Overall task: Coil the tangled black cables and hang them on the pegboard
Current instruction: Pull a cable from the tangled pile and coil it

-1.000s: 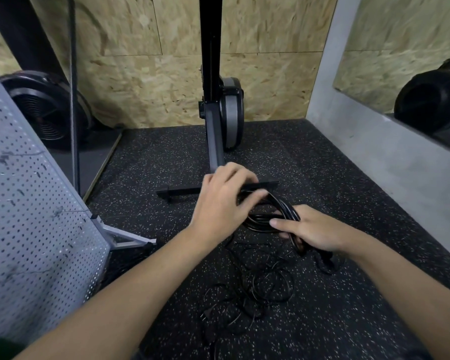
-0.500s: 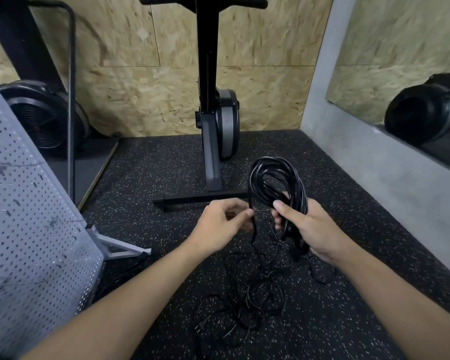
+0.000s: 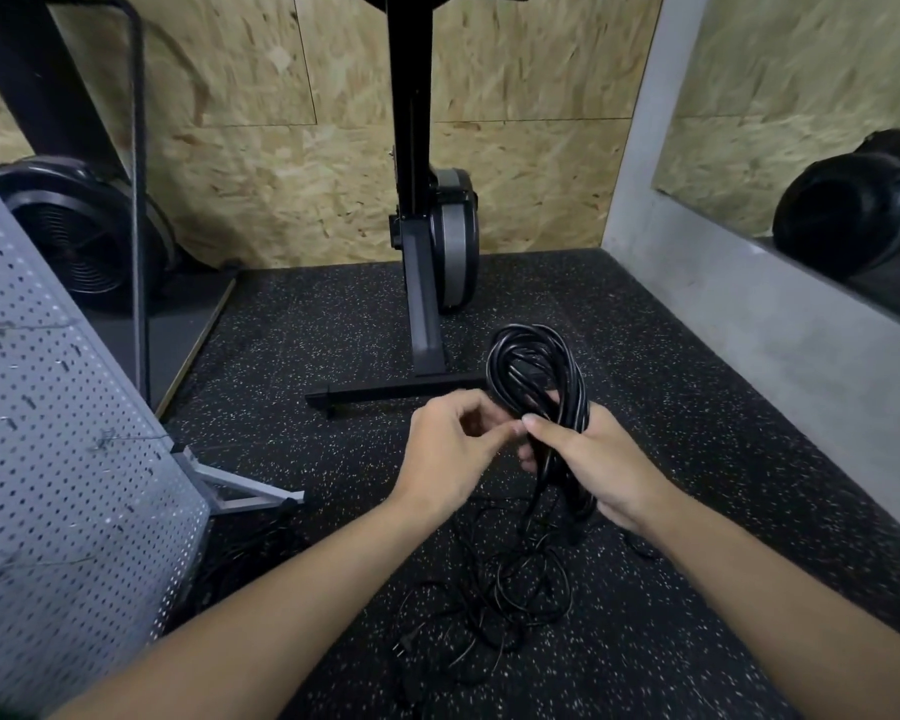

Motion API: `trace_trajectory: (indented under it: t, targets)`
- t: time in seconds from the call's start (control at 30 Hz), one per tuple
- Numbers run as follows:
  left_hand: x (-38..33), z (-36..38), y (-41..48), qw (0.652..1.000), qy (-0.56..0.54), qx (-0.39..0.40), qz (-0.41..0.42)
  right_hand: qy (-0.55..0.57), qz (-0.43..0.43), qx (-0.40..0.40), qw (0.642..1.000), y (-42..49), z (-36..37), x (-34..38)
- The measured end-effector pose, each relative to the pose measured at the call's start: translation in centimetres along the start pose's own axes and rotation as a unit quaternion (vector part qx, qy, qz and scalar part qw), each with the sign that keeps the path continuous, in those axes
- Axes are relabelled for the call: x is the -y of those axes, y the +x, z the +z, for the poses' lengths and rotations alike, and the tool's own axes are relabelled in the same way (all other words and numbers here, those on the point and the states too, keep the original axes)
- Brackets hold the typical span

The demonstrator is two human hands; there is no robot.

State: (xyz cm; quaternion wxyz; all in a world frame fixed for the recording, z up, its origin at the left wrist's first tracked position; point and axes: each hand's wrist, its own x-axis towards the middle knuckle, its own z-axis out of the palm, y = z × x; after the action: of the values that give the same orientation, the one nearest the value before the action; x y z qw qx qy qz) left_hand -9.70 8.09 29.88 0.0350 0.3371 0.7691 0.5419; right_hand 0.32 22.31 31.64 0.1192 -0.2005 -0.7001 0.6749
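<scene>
Above speckled rubber flooring (image 3: pixel 697 418), right hand (image 3: pixel 604 465) curls fingers round glossy coil (image 3: pixel 528 337) — left hand (image 3: pixel 453 454) pinches one strand (image 3: pixel 540 485).

I find open floor (image 3: pixel 307 345) between the pegboard (image 3: pixel 48 459) on my left and the exercise machine's base bar (image 3: pixel 385 393); the pegboard's metal foot (image 3: pixel 250 493) juts into that lane. Loose cables (image 3: pixel 494 605) sprawl across the near centre floor. The coil (image 3: pixel 536 371) in the right hand (image 3: pixel 598 459) screens the bar's right end. Rightward, bare floor runs to the grey wall (image 3: pixel 749 324).
</scene>
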Motion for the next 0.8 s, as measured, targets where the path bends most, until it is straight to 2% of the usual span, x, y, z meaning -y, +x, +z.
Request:
trace_trajectory:
  t: [0.07,0.1,0.13,0.2,0.27,0.3,0.4,0.47,0.57,0.6,0.67,0.73,0.8]
  targets:
    - [0.1,-0.1,0.1,1.0,0.001,-0.005,-0.004,0.008,0.005,0.001,1.0,-0.1,-0.1,0.3]
    - [0.3,-0.2,0.3,0.999,-0.025,0.027,-0.029,0.02,0.002,-0.005,1.0,0.0,-0.2,0.4]
    - [0.5,-0.4,0.4,0.993,-0.061,0.087,-0.058,0.034,-0.005,-0.012,0.999,0.0,-0.5,0.6]
    - [1.1,-0.5,0.2,0.955,-0.124,0.246,-0.11,0.072,-0.01,-0.014,0.997,0.2,-1.0,1.1]
    - [2.0,0.1,-0.4,0.92,-0.081,0.368,-0.112,0.134,-0.001,-0.009,0.991,0.2,-1.2,1.5]
    - [2.5,0.6,-0.8,0.913,-0.029,0.397,-0.085,0.166,-0.001,-0.002,0.986,0.1,-1.3,1.6]
    - [4.1,1.6,-1.1,0.919,0.098,0.381,-0.008,0.208,-0.009,0.011,0.978,0.0,-1.7,1.9]
    - [5.1,1.1,-0.8,0.927,0.12,0.356,-0.017,0.216,-0.016,0.005,0.976,0.0,-2.2,2.2]
    - [6.1,0.0,-0.2,0.927,0.142,0.343,-0.048,0.196,-0.01,-0.049,0.979,0.4,-3.3,2.2]
    - [6.1,-0.3,0.1,0.926,0.158,0.34,-0.047,0.158,-0.007,-0.076,0.984,0.5,-3.6,1.9]
    - [5.5,-0.9,0.6,0.93,0.173,0.321,-0.031,-0.017,-0.013,-0.141,0.99,1.3,-4.7,1.0]
    - [4.2,-1.3,0.9,0.951,0.157,0.264,0.008,-0.206,-0.006,-0.17,0.964,1.7,-5.5,0.3]
    - [2.3,-1.4,0.8,0.967,0.141,0.194,0.091,-0.309,0.009,-0.148,0.939,1.4,-5.4,0.2]
